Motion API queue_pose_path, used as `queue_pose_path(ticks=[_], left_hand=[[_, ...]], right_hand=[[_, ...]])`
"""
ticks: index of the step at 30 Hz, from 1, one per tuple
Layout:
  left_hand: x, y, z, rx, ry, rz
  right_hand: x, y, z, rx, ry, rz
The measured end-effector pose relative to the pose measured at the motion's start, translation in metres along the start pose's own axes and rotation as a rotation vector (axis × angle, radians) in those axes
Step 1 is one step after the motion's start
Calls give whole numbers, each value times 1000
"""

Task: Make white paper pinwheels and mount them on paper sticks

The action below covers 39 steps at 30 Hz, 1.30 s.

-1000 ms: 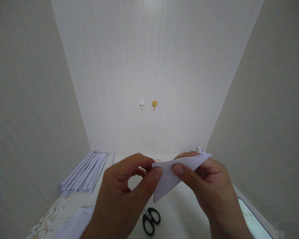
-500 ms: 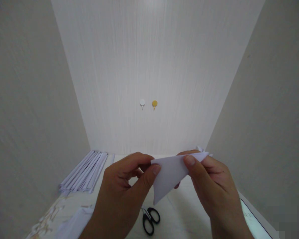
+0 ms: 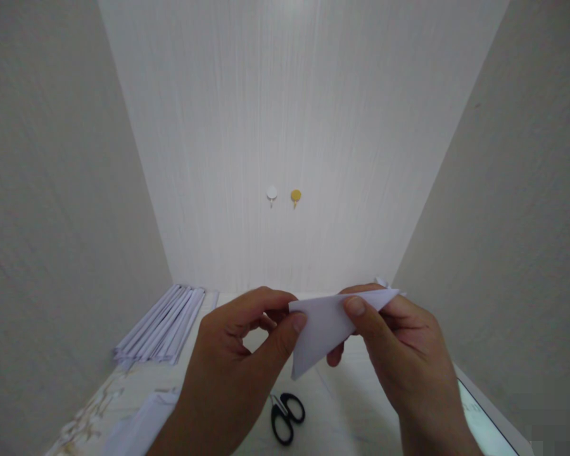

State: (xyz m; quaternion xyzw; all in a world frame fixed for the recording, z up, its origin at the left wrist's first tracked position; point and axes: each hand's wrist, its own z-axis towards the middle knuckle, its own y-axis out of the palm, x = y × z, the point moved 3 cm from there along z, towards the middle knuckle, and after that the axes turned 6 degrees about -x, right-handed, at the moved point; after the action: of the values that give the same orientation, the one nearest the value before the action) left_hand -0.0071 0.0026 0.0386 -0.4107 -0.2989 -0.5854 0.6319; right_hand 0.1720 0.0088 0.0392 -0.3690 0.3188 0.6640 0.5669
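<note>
While the folded white paper [image 3: 320, 329] is up over the desk [image 3: 358, 396], fingers of the left hand [image 3: 228, 358] pinch one corner and those of the right hand [image 3: 401, 361] squeeze near its pointy tip. Scissors [image 3: 287, 415] with black handles lie below.

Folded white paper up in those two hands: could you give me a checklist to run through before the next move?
1. Left hand has a grip on the folded white paper: ok, pinched at its left corner.
2. Right hand has a grip too: ok, thumb on the near face.
3. Paper layers line up inside: cannot tell.
4. Black-handled scissors out of both hands: ok, lying on the table.
5. Scissor blades closed: cannot tell, mostly hidden.
6. Paper strips apart from the held paper: ok, lying off to the left.
</note>
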Motion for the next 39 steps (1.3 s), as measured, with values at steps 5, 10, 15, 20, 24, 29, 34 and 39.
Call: queue_pose_path(ticks=[5, 10, 15, 20, 24, 29, 34, 39], left_hand=[[3, 0, 3, -5, 18, 46], [5, -2, 2, -32, 40, 64], [7, -1, 1, -39, 51, 51], [5, -2, 2, -25, 53, 57], [5, -2, 2, -56, 43, 46], [7, -2, 3, -187, 31, 75], [2, -4, 4, -148, 12, 118], [-1, -6, 3, -164, -1, 78]], right_hand=[[-1, 1, 2, 10, -31, 0], [-1, 2, 0, 13, -17, 13], [1, 2, 0, -1, -14, 7], [1, 1, 0, -15, -11, 10], [1, 2, -1, -13, -2, 32], [2, 5, 0, -42, 19, 51], [3, -6, 2, 11, -3, -66], [1, -10, 2, 5, -10, -101]])
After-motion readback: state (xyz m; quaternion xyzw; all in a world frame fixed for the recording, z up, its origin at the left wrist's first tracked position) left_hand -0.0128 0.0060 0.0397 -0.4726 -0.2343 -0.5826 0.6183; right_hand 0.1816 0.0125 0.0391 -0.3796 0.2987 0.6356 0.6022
